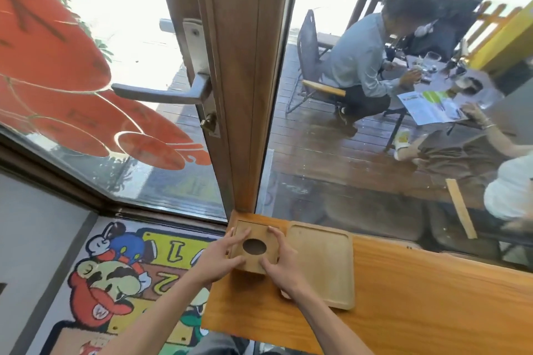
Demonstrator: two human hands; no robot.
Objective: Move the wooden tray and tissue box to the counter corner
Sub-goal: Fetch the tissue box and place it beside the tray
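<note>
A square wooden tissue box [253,235] with an oval hole in its top stands at the far left corner of the orange wooden counter [418,297], against the window post. My left hand [222,256] grips its left side and my right hand [281,262] grips its right side and front. Directly to the right of the box lies a flat light wooden tray [323,262] with a raised rim, empty, touching or almost touching the box. Part of the tray's near left corner is hidden by my right wrist.
A wooden door post [245,81] rises from the counter corner, with a glass door and metal handle [161,92] to the left. Window glass runs along the counter's far edge. Outside, people sit at a table. A cartoon floor mat [121,277] lies left of the counter.
</note>
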